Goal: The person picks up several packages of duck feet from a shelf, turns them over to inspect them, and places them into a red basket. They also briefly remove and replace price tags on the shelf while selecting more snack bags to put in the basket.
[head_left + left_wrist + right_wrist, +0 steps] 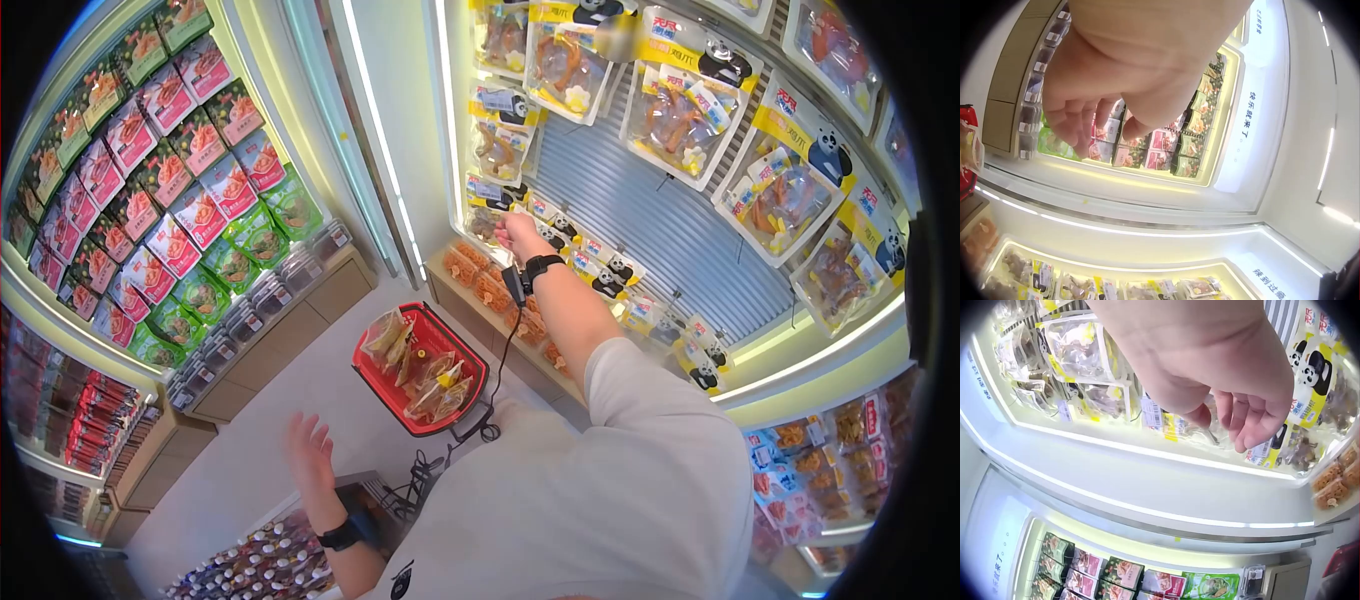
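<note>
My right hand (522, 236) is raised to the rack of hanging snack packs, at its left end. In the right wrist view its fingers (1254, 422) curl toward the thumb at the edge of a clear plastic pack (1200, 435), partly hidden behind the hand. Packs with yellow and white panda headers (1315, 381) hang close beside it. My left hand (312, 455) hangs free above the floor with fingers loosely bent, holding nothing. Between the two arms, lower down, stands a red shopping basket (372, 368) with several clear snack packs (440, 388) inside.
Trays of orange-brown snacks (478, 275) line the ledge below the rack. On the left, a lit shelf shows pink, dark and green packs (200, 295), with small tubs (265, 300) along its base. A black cable (510, 345) runs down from my right wrist past the basket.
</note>
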`<state>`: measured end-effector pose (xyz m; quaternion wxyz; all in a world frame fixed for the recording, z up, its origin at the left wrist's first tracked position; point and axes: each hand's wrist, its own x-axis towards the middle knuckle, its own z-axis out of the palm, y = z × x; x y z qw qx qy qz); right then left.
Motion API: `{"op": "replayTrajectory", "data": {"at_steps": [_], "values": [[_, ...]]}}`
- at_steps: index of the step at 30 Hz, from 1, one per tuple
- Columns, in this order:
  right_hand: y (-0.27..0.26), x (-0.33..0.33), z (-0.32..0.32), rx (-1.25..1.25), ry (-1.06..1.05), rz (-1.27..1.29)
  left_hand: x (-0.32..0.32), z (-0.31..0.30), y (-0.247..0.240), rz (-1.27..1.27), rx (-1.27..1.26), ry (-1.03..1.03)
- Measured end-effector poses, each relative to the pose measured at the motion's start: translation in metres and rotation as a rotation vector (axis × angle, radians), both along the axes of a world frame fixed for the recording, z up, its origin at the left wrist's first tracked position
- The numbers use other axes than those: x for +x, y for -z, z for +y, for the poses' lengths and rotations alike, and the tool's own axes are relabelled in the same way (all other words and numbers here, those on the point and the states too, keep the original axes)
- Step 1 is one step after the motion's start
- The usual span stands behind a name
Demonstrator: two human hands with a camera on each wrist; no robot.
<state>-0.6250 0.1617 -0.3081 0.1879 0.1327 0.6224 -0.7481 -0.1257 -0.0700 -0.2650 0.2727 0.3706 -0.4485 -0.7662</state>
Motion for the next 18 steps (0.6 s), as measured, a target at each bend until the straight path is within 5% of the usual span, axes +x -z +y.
{"op": "replayTrajectory", "data": {"at_steps": [4, 7, 9, 18], "values": [[-0.032, -0.105, -0.038, 0.025, 0.092, 0.201, -0.020, -0.007, 0.005, -0.025, -0.054, -0.056], [-0.035, -0.181, -0.050, 0.298, 0.254, 0.529, -0.033, -0.013, 0.008, -0.018, -0.081, -0.119], [-0.066, -0.199, -0.050, 0.450, 0.524, 0.679, -0.052, -0.016, 0.013, -0.047, -0.034, -0.217], [-0.095, -0.229, -0.055, 0.543, 0.533, 0.868, -0.130, -0.001, 0.015, -0.018, 0.043, -0.239]]}}
